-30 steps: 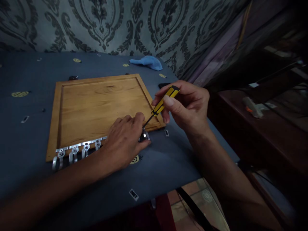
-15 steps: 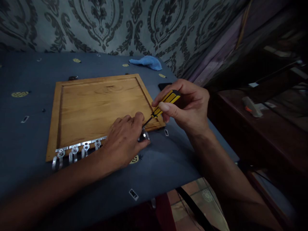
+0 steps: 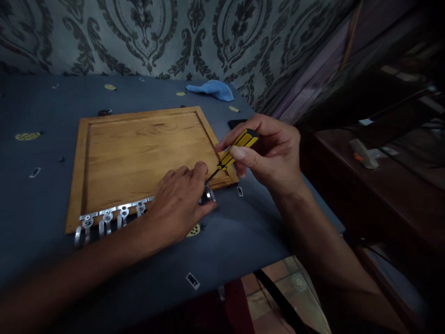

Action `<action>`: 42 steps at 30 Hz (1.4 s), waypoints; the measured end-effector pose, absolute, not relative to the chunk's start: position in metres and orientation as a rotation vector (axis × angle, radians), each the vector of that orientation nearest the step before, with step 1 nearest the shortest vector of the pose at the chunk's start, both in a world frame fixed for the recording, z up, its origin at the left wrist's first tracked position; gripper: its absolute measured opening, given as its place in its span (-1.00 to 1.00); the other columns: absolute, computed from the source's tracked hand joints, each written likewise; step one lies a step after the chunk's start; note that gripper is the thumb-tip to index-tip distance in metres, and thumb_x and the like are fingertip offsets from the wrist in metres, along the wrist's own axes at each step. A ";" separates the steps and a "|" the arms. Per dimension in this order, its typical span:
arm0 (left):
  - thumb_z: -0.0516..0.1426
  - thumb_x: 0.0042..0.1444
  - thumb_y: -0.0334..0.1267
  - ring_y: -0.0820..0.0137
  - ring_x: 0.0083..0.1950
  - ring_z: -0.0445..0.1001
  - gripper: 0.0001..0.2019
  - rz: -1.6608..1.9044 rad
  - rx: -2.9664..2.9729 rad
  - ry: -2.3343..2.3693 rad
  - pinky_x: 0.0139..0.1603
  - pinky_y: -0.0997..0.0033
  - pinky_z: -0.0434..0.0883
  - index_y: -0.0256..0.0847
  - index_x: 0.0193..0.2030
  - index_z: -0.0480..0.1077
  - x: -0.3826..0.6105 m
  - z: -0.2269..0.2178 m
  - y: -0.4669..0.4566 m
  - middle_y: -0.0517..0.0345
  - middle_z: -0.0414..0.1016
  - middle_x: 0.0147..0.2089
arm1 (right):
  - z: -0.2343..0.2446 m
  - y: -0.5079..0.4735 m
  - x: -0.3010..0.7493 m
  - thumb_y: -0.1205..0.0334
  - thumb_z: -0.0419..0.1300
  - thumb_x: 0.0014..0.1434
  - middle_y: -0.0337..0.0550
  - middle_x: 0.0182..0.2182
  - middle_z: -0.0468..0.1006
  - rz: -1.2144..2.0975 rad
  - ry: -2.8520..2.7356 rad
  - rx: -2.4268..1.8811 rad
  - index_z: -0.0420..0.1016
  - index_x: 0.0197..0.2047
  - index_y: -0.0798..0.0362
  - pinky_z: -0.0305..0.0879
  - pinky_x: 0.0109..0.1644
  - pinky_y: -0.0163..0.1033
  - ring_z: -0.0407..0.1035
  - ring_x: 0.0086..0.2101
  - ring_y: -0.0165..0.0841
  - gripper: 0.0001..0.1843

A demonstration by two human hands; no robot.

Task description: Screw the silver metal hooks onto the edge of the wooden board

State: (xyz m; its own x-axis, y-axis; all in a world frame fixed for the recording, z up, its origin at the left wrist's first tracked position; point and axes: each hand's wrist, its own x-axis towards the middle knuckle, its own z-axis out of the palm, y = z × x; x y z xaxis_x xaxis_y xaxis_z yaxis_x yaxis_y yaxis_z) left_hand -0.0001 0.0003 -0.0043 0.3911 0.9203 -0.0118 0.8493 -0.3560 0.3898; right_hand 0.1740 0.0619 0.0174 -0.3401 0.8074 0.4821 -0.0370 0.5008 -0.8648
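A framed wooden board (image 3: 146, 153) lies on the blue patterned cloth. Along its near edge runs a metal hook rail (image 3: 123, 208) with several double hooks. My left hand (image 3: 179, 199) rests over the rail's right part, gripping it by the end hook (image 3: 208, 195), with the thumb below and the fingers on top. In my right hand (image 3: 271, 153) is a yellow and black screwdriver (image 3: 239, 147), pinched by its handle between thumb and fingers. Its shaft slants down left to the rail's right end, beside my left index finger. The tip and any screw there are hidden.
A blue rag (image 3: 213, 89) lies at the back of the cloth. Behind the board's right side is a flat black object (image 3: 237, 124), partly hidden by my right hand. Small dark bits (image 3: 104, 112) lie near the far edge. A dark red surface (image 3: 347, 185) stands to the right.
The screwdriver handle and the right fingers have turned and shifted very slightly left. My left hand keeps its place on the rail, and the board looks nearly unmoved.
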 end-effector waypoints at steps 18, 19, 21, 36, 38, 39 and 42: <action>0.28 0.12 -0.16 0.17 -0.09 0.46 -0.61 0.353 2.348 1.532 -0.05 0.12 0.40 -0.14 -0.04 0.17 -0.001 -0.008 -0.001 0.12 0.51 -0.12 | 0.017 0.063 0.175 0.22 0.50 -0.01 -0.31 -0.42 0.66 1.072 -1.697 -0.575 0.46 -0.42 0.03 0.30 -0.71 -0.44 0.30 -0.70 -0.59 -0.73; 0.28 0.13 -0.16 0.16 -0.09 0.46 -0.61 0.355 2.352 1.528 -0.05 0.12 0.41 -0.14 -0.04 0.17 -0.001 -0.008 -0.001 0.12 0.51 -0.12 | 0.017 0.063 0.175 0.23 0.49 0.00 -0.32 -0.43 0.65 1.080 -1.700 -0.575 0.50 -0.39 0.03 0.32 -0.69 -0.45 0.32 -0.69 -0.59 -0.76; 0.27 0.14 -0.16 0.16 -0.09 0.46 -0.61 0.331 2.350 1.531 -0.05 0.11 0.41 -0.15 -0.03 0.17 -0.001 -0.007 0.000 0.11 0.51 -0.12 | 0.017 0.062 0.177 0.19 0.46 0.06 -0.31 -0.42 0.64 1.103 -1.722 -0.598 0.58 -0.26 0.02 0.37 -0.64 -0.44 0.37 -0.64 -0.56 -0.80; 0.27 0.13 -0.16 0.16 -0.09 0.47 -0.61 0.334 2.351 1.536 -0.06 0.14 0.40 -0.16 -0.02 0.18 0.000 -0.006 0.000 0.10 0.50 -0.13 | 0.019 0.061 0.177 0.02 0.48 0.02 -0.27 -0.39 0.65 1.108 -1.746 -0.675 0.56 -0.24 0.00 0.38 -0.65 -0.41 0.39 -0.63 -0.52 -0.68; 0.27 0.14 -0.16 0.16 -0.10 0.47 -0.61 0.326 2.345 1.535 -0.06 0.14 0.40 -0.17 -0.03 0.18 0.000 -0.006 0.000 0.09 0.50 -0.14 | 0.019 0.061 0.179 0.01 0.42 0.09 -0.24 -0.34 0.66 1.136 -1.776 -0.670 0.60 -0.13 0.00 0.41 -0.60 -0.39 0.40 -0.60 -0.51 -0.66; 0.27 0.14 -0.16 0.16 -0.11 0.47 -0.62 0.317 2.343 1.535 -0.06 0.13 0.40 -0.17 -0.03 0.18 0.000 -0.006 0.000 0.08 0.50 -0.14 | 0.019 0.060 0.179 0.01 0.40 0.12 -0.23 -0.33 0.66 1.145 -1.788 -0.664 0.61 -0.10 0.00 0.43 -0.59 -0.39 0.40 -0.60 -0.52 -0.67; 0.27 0.14 -0.15 0.14 -0.09 0.46 -0.61 0.326 2.357 1.526 -0.07 0.13 0.39 -0.18 -0.03 0.18 -0.001 -0.007 -0.001 0.07 0.50 -0.13 | 0.019 0.060 0.179 0.07 0.43 0.10 -0.23 -0.33 0.65 1.140 -1.776 -0.656 0.61 -0.20 0.03 0.40 -0.61 -0.41 0.39 -0.61 -0.54 -0.74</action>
State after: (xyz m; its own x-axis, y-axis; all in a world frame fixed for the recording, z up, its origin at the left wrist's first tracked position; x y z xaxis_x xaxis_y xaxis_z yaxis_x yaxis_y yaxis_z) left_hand -0.0010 -0.0011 -0.0068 0.4057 0.9138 0.0201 0.8423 -0.3824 0.3799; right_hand 0.1786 0.0597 0.0187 -0.4554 0.7949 0.4009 -0.0334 0.4347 -0.9000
